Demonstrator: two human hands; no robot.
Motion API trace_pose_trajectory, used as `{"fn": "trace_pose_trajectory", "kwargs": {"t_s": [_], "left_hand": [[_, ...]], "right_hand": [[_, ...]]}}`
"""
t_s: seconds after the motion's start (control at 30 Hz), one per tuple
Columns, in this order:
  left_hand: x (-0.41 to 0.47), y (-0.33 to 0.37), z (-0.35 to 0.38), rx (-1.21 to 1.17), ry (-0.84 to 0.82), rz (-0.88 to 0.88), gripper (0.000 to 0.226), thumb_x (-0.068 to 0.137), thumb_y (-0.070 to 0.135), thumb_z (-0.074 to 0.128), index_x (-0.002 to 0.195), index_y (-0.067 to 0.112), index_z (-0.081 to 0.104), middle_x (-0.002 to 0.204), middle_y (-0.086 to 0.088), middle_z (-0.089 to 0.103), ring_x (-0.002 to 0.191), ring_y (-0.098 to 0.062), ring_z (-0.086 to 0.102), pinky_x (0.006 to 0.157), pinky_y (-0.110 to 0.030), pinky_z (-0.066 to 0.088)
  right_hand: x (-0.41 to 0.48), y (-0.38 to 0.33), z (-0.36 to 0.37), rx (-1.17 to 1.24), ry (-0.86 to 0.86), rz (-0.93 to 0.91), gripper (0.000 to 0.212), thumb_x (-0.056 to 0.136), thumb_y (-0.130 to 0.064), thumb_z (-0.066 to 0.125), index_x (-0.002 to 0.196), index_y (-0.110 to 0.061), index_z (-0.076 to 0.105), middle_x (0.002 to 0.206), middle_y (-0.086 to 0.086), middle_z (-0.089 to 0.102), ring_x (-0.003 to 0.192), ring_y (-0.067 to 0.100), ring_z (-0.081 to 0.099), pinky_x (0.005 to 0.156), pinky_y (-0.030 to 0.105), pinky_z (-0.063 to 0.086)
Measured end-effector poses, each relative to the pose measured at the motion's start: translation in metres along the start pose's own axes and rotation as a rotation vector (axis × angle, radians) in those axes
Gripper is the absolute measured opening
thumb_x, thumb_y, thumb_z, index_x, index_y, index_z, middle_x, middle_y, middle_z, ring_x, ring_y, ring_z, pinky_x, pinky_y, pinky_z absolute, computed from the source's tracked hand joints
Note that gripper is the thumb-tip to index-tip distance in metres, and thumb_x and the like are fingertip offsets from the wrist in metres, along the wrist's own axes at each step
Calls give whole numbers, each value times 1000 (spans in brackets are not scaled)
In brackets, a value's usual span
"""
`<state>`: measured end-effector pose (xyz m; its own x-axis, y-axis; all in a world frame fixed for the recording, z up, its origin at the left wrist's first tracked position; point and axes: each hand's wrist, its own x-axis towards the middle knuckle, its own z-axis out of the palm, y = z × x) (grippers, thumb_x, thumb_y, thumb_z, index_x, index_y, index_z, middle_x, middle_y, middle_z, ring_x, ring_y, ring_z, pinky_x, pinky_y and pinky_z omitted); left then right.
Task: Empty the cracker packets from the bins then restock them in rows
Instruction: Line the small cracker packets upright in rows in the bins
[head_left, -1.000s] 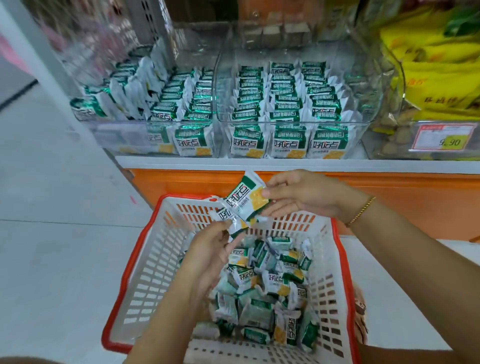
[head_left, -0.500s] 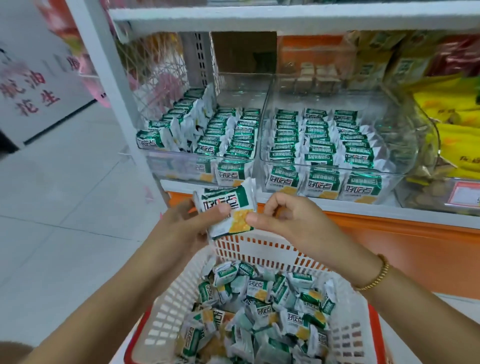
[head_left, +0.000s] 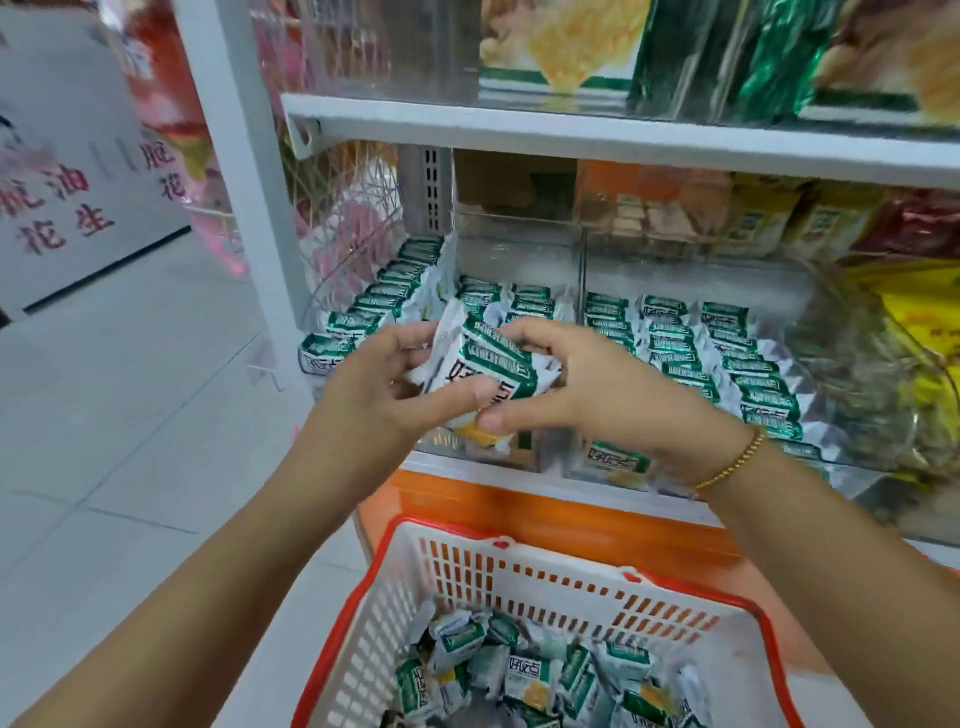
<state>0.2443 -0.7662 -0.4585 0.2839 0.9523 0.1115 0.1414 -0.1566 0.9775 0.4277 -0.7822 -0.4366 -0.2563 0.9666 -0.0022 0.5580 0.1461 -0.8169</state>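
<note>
Both hands hold a small stack of green-and-white cracker packets (head_left: 483, 371) in front of the left clear bin (head_left: 470, 441). My left hand (head_left: 379, 389) grips the stack from the left and below, and my right hand (head_left: 576, 395) pinches it from the right. Rows of the same packets (head_left: 384, 304) fill the left bin, and more rows (head_left: 727, 353) fill the right clear bin (head_left: 852, 457). Below, a white basket with a red rim (head_left: 571, 577) holds several loose packets (head_left: 524, 675).
A white shelf board (head_left: 597, 135) runs just above the bins, with bagged snacks on top. A white upright post (head_left: 249, 171) stands at the left. Yellow snack bags (head_left: 919, 332) sit right of the bins. An orange panel (head_left: 519, 509) lies below the shelf edge.
Both hands have lifted the packets from above the basket up and forward to the front of the left bin. The view has tilted upward, showing the upper shelf.
</note>
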Motion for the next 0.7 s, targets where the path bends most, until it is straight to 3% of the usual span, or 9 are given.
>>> {"fn": "trace_pose_trajectory", "kwargs": {"t_s": [0.07, 0.13, 0.23, 0.27, 0.33, 0.4, 0.53, 0.7], "left_hand": [[10, -6, -4, 34, 184, 5, 55, 68, 42, 78, 115, 21, 59, 106, 9, 68, 94, -3, 65, 77, -15, 50], [15, -18, -11, 323, 304, 107, 37, 81, 35, 71, 114, 23, 61, 108, 12, 64, 98, -3, 60, 86, -17, 44], [17, -40, -18, 699, 255, 265, 23, 88, 20, 65, 110, 18, 67, 105, 5, 66, 96, -12, 59, 82, -22, 39], [18, -47, -18, 771, 216, 291, 20, 88, 17, 65, 107, 16, 68, 103, 2, 67, 95, -18, 61, 79, -24, 39], [20, -55, -19, 869, 152, 317, 18, 84, 13, 67, 102, 15, 69, 97, -2, 67, 88, -25, 63, 70, -27, 41], [23, -57, -22, 883, 134, 299, 20, 81, 11, 71, 101, 15, 69, 94, -2, 66, 84, -25, 62, 65, -27, 41], [27, -56, -25, 884, 121, 295, 24, 77, 10, 73, 100, 16, 69, 93, 0, 66, 83, -23, 63, 64, -24, 39], [25, -59, -30, 757, 108, 294, 27, 89, 22, 58, 115, 22, 62, 112, 9, 57, 100, -6, 48, 78, -17, 30]], "right_hand": [[26, -2, -13, 7, 62, 33, 43, 70, -31, 83, 108, -24, 63, 101, -14, 68, 87, 1, 66, 74, 13, 52], [59, 0, -27, -2, 155, 115, 49, 68, -28, 85, 110, -18, 62, 102, -6, 70, 79, 8, 70, 74, 21, 57], [112, 5, -41, -320, 244, 284, 67, 75, -29, 81, 130, -7, 51, 87, 0, 66, 64, 6, 59, 60, 25, 50], [128, 6, -43, -456, 227, 352, 66, 79, -32, 77, 132, -4, 50, 84, 0, 64, 65, 7, 57, 59, 25, 48], [158, 12, -47, -627, 151, 443, 49, 86, -34, 69, 122, -3, 57, 99, 5, 68, 81, 16, 63, 70, 27, 52], [186, 26, -51, -636, 152, 466, 47, 85, -29, 72, 120, 0, 59, 113, 10, 67, 94, 21, 67, 84, 31, 55], [217, 46, -56, -496, 197, 397, 64, 75, -19, 81, 127, 5, 52, 120, 18, 63, 90, 24, 70, 84, 37, 58], [230, 56, -53, -469, 178, 320, 76, 70, -21, 85, 135, -10, 47, 142, 11, 47, 109, 29, 61, 98, 42, 49]]}}
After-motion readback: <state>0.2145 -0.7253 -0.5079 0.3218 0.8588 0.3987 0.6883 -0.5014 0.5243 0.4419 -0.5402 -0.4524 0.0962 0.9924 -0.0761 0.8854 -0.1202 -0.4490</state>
